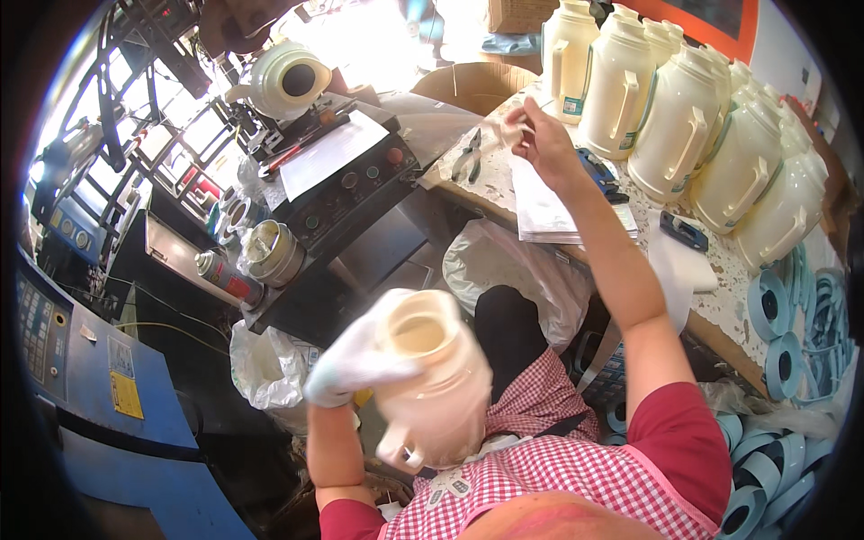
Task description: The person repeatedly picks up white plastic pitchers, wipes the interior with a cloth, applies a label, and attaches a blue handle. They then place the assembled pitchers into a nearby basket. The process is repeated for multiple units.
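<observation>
My left hand (355,355), in a white glove, grips a cream vacuum-jug body (441,387) in front of my checked apron. The jug is tilted, its open round mouth facing up and away from me and its handle low on the left. My bare right hand (538,139) is stretched out above the worktable (499,193), its fingers curled together. A faint, blurred, see-through piece seems to hang beside the fingertips; what it is cannot be made out. Pliers (468,157) lie left of that hand, and a stack of white paper (562,216) lies below it.
Several finished-looking cream jugs (666,135) stand along the table's right side. A blue-and-black tool (598,175) and a black tool (684,231) lie before them. Another jug (286,81) sits on the machine at left. Light-blue bands (774,351) pile up at right; a plastic-lined bin (504,270) stands below.
</observation>
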`<state>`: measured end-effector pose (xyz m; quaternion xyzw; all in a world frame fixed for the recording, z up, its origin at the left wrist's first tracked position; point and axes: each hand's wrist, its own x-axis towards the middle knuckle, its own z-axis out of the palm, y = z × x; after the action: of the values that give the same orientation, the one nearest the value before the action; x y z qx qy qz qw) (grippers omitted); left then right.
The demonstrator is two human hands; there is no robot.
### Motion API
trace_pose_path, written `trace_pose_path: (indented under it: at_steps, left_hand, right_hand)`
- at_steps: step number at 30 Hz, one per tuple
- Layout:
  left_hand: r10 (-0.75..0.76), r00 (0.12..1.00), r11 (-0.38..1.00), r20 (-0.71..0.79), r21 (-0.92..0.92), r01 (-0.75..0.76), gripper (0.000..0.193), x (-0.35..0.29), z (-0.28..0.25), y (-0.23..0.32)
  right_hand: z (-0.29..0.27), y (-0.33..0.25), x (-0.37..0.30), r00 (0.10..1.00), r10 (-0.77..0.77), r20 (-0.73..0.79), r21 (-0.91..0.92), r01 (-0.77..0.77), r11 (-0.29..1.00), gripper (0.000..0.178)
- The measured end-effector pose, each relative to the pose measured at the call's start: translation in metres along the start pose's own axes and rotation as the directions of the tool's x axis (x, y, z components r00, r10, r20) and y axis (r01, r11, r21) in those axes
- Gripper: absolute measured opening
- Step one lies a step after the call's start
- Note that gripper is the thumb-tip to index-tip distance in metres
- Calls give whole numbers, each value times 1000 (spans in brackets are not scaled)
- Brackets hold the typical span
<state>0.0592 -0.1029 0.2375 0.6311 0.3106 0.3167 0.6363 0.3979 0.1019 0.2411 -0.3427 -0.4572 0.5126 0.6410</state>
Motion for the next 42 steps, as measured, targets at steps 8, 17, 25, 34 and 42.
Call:
trace_pose_path:
  at_steps: [8, 17, 25, 34, 42]
  left_hand:
    - [295, 747, 946, -595, 293, -139, 109, -105, -53, -1]
    - [433, 233, 840, -871, 483, 245, 73, -153, -46, -58]
    - [342, 279, 741, -897, 440, 507, 67, -170, -58, -121]
    - [419, 404, 743, -813, 563, 363, 79, -116, -16, -102]
    - [551, 704, 522, -449, 843, 129, 88, -85, 18, -93]
  right_hand:
    - [-39, 65, 122, 990, -120, -80, -351, 84, 933, 36]
    - [-16, 221, -85, 833, 436, 340, -515, -222, 828, 25]
    - [-135, 377, -126, 920, 390, 43, -912, 195, -360, 22]
    - [-45, 281, -133, 921, 389, 19, -529, -321, 785, 20]
    - [127, 67, -235, 657, 190, 730, -208, -52, 977, 36]
